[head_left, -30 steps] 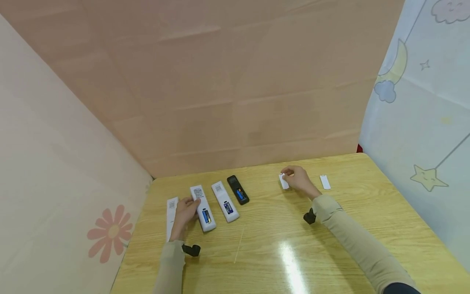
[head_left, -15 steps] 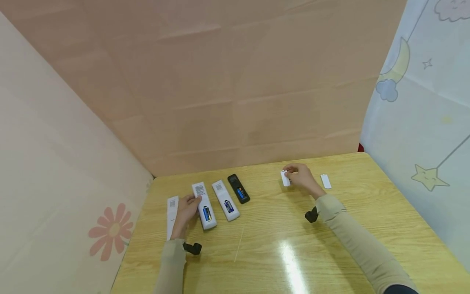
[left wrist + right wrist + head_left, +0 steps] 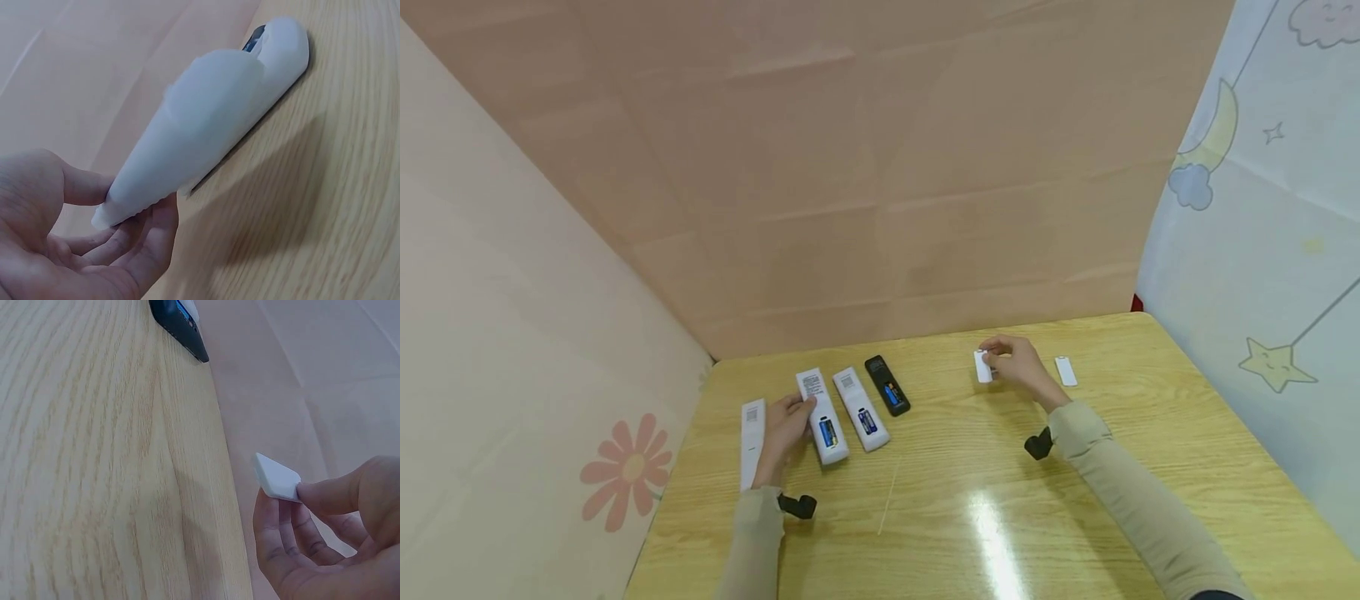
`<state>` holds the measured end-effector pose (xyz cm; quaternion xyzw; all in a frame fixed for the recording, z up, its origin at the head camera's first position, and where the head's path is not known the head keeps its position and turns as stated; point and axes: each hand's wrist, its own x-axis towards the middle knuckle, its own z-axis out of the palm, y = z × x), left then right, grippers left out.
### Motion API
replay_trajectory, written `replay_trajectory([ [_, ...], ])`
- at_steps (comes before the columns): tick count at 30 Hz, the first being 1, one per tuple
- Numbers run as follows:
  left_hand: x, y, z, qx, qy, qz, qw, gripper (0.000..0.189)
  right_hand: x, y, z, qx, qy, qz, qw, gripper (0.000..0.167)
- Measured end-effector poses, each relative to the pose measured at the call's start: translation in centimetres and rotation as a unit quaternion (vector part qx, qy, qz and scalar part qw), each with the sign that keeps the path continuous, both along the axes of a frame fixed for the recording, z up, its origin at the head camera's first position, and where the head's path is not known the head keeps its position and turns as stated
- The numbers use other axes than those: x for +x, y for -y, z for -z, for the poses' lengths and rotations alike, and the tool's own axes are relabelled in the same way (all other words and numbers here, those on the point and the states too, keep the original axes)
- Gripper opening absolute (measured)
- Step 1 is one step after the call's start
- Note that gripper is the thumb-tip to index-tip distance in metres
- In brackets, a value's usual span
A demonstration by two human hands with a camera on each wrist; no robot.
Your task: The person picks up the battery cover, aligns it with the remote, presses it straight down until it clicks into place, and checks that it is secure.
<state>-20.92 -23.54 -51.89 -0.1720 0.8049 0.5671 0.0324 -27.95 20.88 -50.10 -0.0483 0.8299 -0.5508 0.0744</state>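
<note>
My left hand [image 3: 784, 427] grips a white remote control [image 3: 817, 406] by its sides, thumb on one edge and fingers curled under the other. Its back faces up, and blue batteries [image 3: 828, 433] show in the uncovered compartment. In the left wrist view this remote [image 3: 194, 119] is tilted above the wooden tabletop, casting a shadow. Over on the right, my right hand [image 3: 1021, 368] pinches a small white battery cover [image 3: 982, 367] between thumb and fingers. The right wrist view shows the cover [image 3: 279, 479] held up off the table.
Another white remote [image 3: 853, 395] and a black remote [image 3: 882, 379] lie with batteries exposed, right of the held one. A white remote [image 3: 750, 446] without an open compartment lies at far left, partly behind the left forearm. A second white cover [image 3: 1065, 371] lies beyond the right hand.
The left hand has shifted the remote a little right and away from me, nearer the other white remote. The right hand has lifted the cover slightly and moved it a touch right.
</note>
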Motion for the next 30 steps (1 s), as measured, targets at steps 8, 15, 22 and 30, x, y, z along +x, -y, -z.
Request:
replay_trajectory([
  [8,0.1,-0.6,-0.4,-0.01,0.0,-0.003,0.9999,0.061,0.4,0.2,-0.4,-0.009,0.005,0.003,0.9999,0.029],
  [15,0.2,-1.1,-0.6,-0.002,-0.004,0.006,1.0,0.059,0.6,0.3,-0.8,-0.013,0.007,0.003,0.9999,0.03],
  [22,-0.2,-1.3,-0.5,0.012,-0.01,0.009,0.9998,0.056,1.2,0.8,-1.2,-0.021,0.011,0.007,0.9997,0.029],
  [30,-0.1,-1.8,-0.8,0.047,-0.009,0.006,0.9988,0.055,1.9,1.2,-1.4,-0.02,-0.002,0.006,0.9998,0.027],
])
